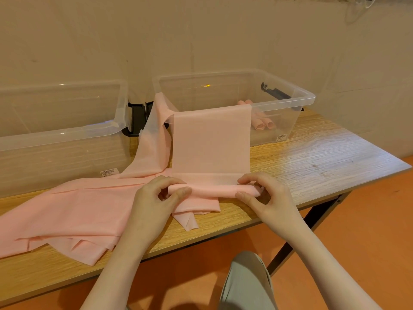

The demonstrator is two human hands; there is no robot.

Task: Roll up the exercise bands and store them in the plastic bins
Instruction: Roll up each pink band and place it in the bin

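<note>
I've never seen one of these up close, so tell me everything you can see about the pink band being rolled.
The band is a thin, matte, pale pink sheet, slightly see-through. Its far end drapes over the front rim of the right bin; its near end is a small roll on the table. The left hand and right hand pinch the roll's ends. It lies over other loose pink bands.

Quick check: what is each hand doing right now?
Left hand: pinching the left end of the rolled pink band.
Right hand: pinching the roll's right end.
</note>
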